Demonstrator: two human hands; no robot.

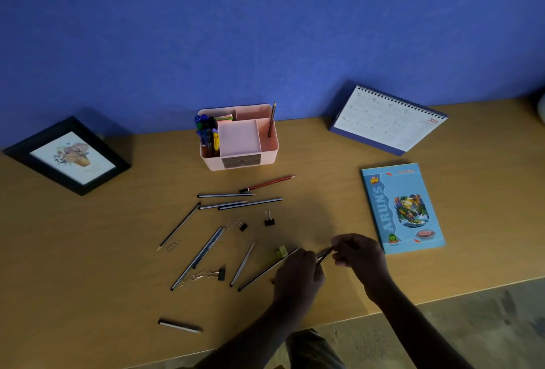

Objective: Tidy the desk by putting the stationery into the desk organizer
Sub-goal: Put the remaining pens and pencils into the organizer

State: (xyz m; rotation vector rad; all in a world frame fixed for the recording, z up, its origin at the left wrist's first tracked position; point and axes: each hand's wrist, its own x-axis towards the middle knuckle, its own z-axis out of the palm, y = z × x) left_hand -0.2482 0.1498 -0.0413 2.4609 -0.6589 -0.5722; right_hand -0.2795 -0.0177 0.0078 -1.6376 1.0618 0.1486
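Both hands meet in front and to the right of the organizer (266, 160). The right hand (358, 252) pinches one end of a pencil (325, 254). The left hand (298, 273) curls at the other end; whether it grasps cannot be told. Loose pencils (250, 203), clips (269, 218) and an eraser (281, 251) lie in front of the organizer. Likely hazards: a weak end-pinch dropping the pencil in transit, or the left wrist sweeping the adjacent long pencil (265, 270) off the desk.
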